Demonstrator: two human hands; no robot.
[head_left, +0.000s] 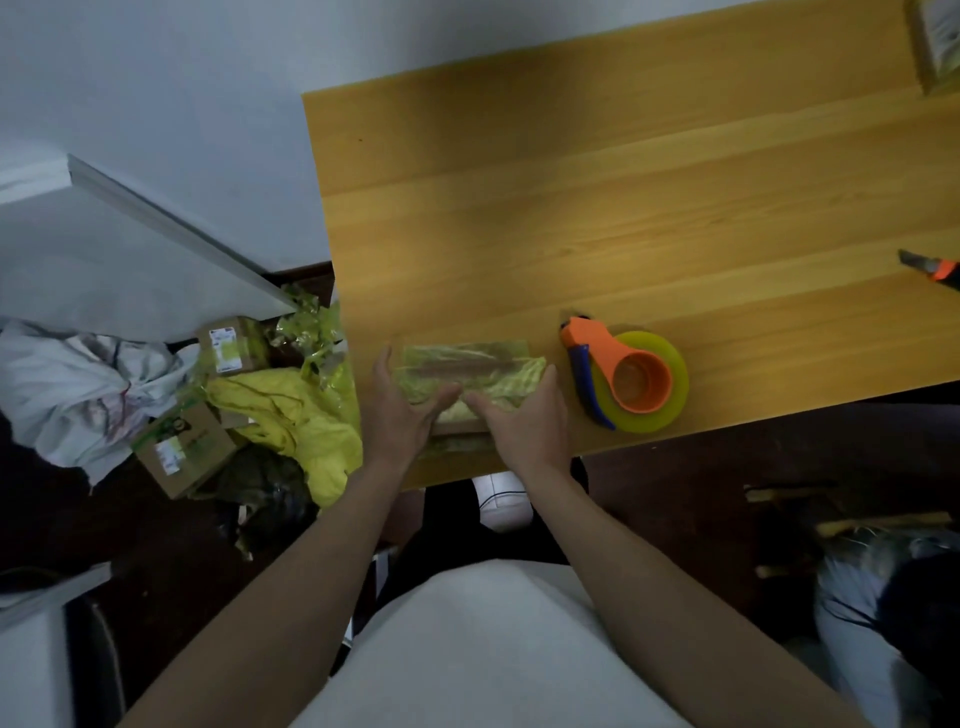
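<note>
Your left hand (402, 410) and right hand (524, 421) lay side by side on the parcel (467, 364) at the table's (571, 208) near edge. The tape dispenser (631, 382) sat just right of your right hand, with the knife (935, 267) well beyond it, farther right. Left of your left hand, 2 boxes (179, 452) lay on the floor.

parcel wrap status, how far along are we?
Done: the small box already shows yellow-green film over its top and far side. In hand: the left hand and right hand press the film flat at the near edge. Left, probably: sealing it. The tape dispenser lies untouched beside the box on the table, and the knife lies at the right edge.
</note>
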